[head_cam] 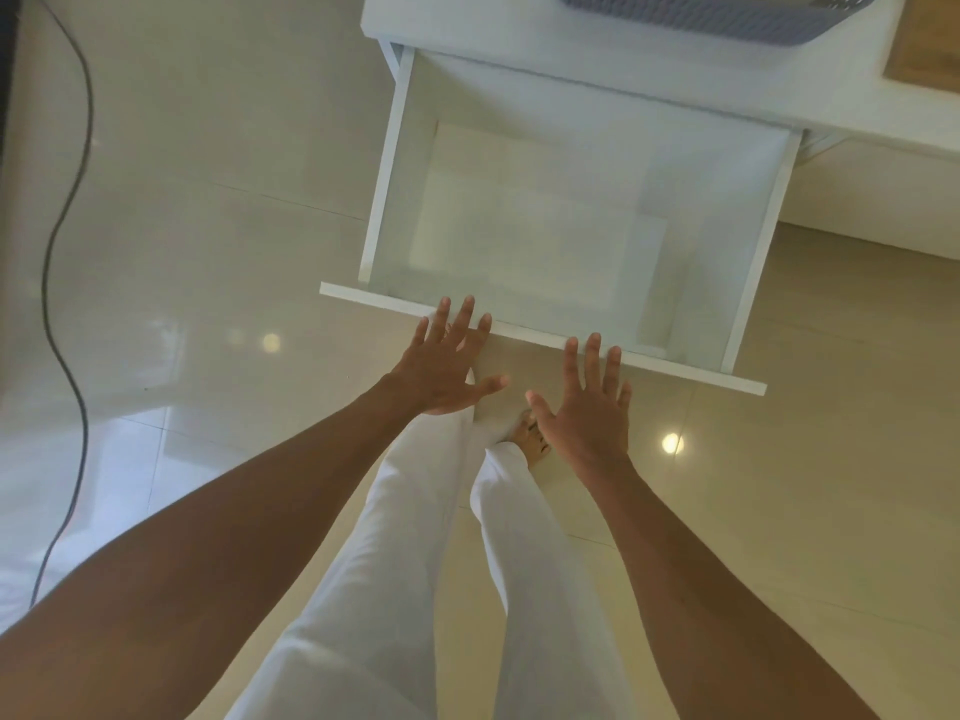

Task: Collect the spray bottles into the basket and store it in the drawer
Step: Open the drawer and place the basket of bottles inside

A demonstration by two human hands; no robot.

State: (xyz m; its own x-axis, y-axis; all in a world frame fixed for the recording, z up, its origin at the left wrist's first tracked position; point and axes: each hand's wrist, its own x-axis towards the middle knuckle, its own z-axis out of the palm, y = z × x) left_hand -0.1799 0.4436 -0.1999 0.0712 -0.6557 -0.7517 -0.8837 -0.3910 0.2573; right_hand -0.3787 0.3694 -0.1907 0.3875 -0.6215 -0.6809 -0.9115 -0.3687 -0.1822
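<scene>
Two hands reach forward and down, both flat with fingers spread wide, holding nothing. Left hand (447, 363) — fingertips overlap the front panel of the drawer (395, 163) near its left half; contact cannot be confirmed from this angle. Right hand (587, 402) — fingertips also lie over the front panel's edge, closer to the middle, thumb pointing inward toward the left thumb. The hands are near each other, not touching.

Drawer is white, pulled well out from under the white tabletop (623, 80). Its inside shows only a pale bottom with faint reflections; no contents visible.

Basket (727, 18) — grey-blue, perforated wall — sits on the tabletop at the top edge of the view, above the rear right of the drawer, mostly cropped. Something pale shows over its rim, but whether it is a spray bottle cannot be told. The basket is not in the drawer.

A wooden board (930, 44) lies on the tabletop at the far right, beside the basket.

Below the arms: white trousers (395, 589) and one bare foot (530, 439) on the glossy tiled floor (208, 252). A dark cable (72, 200) runs along the floor at left, well apart from the drawer.
</scene>
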